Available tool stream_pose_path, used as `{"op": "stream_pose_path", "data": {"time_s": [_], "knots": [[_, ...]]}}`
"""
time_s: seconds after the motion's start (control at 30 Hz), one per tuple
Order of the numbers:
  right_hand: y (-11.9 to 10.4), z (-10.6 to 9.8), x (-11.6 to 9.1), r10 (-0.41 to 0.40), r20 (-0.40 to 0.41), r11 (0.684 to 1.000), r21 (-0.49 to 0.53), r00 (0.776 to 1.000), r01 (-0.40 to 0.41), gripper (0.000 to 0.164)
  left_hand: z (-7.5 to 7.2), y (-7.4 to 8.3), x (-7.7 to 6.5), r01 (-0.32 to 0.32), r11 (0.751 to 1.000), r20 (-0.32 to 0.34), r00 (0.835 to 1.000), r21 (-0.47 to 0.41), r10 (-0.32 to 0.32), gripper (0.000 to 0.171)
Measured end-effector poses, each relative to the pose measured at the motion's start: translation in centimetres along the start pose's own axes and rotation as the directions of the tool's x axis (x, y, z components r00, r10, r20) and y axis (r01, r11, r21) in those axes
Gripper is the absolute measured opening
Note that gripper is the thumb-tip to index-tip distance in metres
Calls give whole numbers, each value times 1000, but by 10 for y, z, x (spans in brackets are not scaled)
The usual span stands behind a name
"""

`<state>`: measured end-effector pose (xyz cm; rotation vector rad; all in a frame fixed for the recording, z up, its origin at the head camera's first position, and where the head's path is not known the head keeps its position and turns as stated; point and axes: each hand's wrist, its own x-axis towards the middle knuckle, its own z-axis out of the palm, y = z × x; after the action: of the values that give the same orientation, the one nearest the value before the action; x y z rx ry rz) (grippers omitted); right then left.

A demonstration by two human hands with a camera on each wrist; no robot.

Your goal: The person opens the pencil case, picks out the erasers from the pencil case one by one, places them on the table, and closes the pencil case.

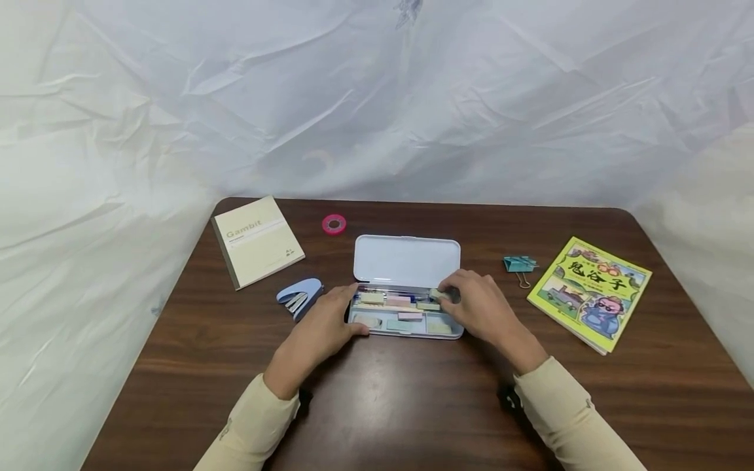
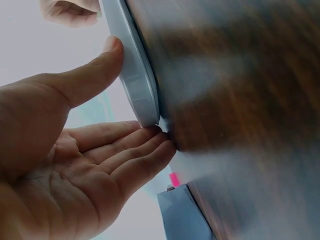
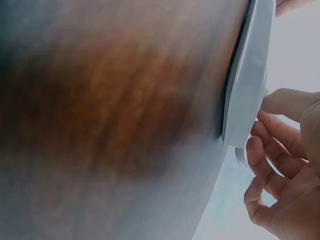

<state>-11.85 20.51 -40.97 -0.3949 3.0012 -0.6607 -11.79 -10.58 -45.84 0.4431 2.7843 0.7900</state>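
A white pencil case [image 1: 406,335] lies open on the table, its lid [image 1: 406,258] tipped back. Inside, pens [image 1: 383,290] lie along the rear, with several small pastel blocks in green, pink and cream, such as a pink block [image 1: 410,316], over them and in the front compartments. My left hand [image 1: 323,324] holds the case's left end, thumb along the front rim and fingertips against the end. At the right rear of the tray, my right hand [image 1: 480,304] pinches a small pale-green block [image 1: 436,294] between thumb and fingers. Those fingers partly hide the block.
A light-blue stapler [image 1: 302,294] sits just left of my left hand. Behind it lie a cream notebook [image 1: 259,242] and a pink tape roll [image 1: 334,224]. Right of the case are a teal binder clip [image 1: 520,263] and a yellow comic-covered book [image 1: 589,294]. White sheeting hangs behind the table.
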Motion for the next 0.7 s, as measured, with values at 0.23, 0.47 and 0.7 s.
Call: {"op": "stream_pose_path", "data": {"time_s": [0.23,0.47,0.7], "knots": [[7,-12,-6,69,-21,991,115,997,-67,22,1,0,0,6,1000,-3,1000,12,-5,95],[32,-27,-6,94,-59,993,75,994,-89,25,2,-2,0,10,1000,-2,1000,4,-10,95],[60,-38,9,76,13,995,-59,997,-75,23,3,-2,0,16,1000,0,1000,23,-16,95]]}}
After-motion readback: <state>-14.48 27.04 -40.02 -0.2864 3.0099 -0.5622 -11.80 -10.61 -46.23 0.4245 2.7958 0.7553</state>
